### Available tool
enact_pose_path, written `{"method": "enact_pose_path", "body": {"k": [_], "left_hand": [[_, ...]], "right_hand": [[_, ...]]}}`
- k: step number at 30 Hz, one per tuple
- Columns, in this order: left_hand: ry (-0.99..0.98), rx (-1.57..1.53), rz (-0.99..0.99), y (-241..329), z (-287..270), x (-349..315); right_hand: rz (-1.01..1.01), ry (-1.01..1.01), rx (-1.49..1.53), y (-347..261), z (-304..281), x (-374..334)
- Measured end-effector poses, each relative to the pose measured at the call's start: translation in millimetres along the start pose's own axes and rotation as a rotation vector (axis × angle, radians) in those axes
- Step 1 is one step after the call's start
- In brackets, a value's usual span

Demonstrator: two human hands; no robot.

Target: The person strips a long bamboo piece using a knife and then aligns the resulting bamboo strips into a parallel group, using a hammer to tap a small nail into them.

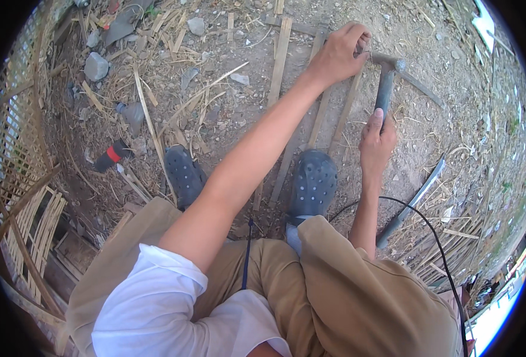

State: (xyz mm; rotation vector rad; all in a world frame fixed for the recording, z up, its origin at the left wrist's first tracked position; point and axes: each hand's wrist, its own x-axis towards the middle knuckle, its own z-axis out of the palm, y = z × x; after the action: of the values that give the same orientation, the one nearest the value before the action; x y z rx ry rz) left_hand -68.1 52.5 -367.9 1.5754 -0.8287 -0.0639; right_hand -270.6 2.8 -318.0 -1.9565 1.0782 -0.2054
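My right hand is wrapped round the handle of a hammer, whose metal head lies level with my left fingertips. My left hand reaches across to the far side, its fingers bent and pinched together. Whatever is between those fingers is too small and too hidden to make out. Under it lie several long bamboo slats side by side on the dirt, running toward my feet. A crosswise slat passes beneath the hammer head and sticks out to the right.
A long blade with a dark handle lies right of my right forearm. A black cable curves past it. To the left are a red-and-black cylinder, a plastic bottle, a stone and a woven lattice. My clogs flank the slats.
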Motion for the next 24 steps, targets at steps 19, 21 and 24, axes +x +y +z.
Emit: {"method": "enact_pose_path", "body": {"k": [19, 21, 24], "left_hand": [[-0.006, 0.025, -0.053, 1.3, 4.1, 0.4], [0.004, 0.03, -0.048, 0.6, 4.5, -0.2], [-0.008, -0.011, -0.091, 0.6, 5.6, -0.5]], "right_hand": [[-0.102, 0.007, -0.074, -18.6, -10.8, 18.0], [-0.104, -0.017, -0.127, -22.3, -11.6, 16.3], [-0.145, 0.009, -0.145, -21.1, -9.9, 13.2]]}}
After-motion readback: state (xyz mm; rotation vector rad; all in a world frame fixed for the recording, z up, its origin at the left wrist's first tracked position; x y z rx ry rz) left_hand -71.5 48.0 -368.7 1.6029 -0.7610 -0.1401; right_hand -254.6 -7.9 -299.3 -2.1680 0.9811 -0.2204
